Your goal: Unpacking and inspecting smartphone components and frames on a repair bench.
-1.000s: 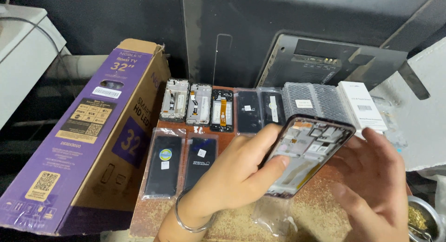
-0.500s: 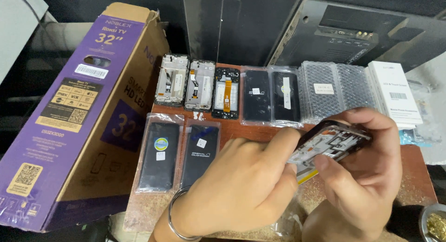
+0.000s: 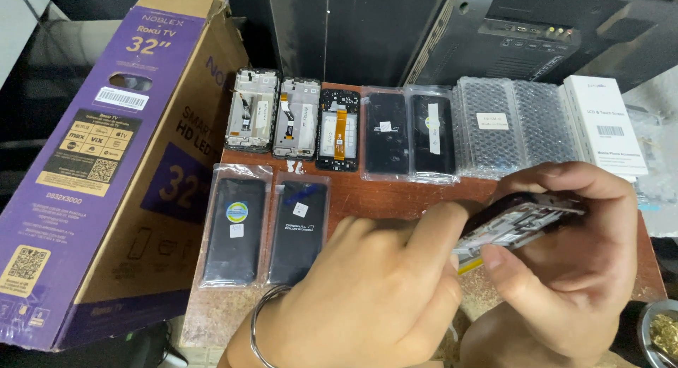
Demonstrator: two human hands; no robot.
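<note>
Both hands pinched phone frame (image 3: 519, 223), left hand (image 3: 374, 290) at its near end, right hand (image 3: 572, 269) gripping sides, above wooden worktop (image 3: 395, 195), bagged screens (image 3: 265, 230) alongside

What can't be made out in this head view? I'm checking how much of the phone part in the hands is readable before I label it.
- Phone frame: near end hidden by the left hand, far side by the right hand; seen edge-on.
- Metal bowl: cut off by the right and bottom edges.
- Stickers on the bagged screens: too small to tell.
</note>
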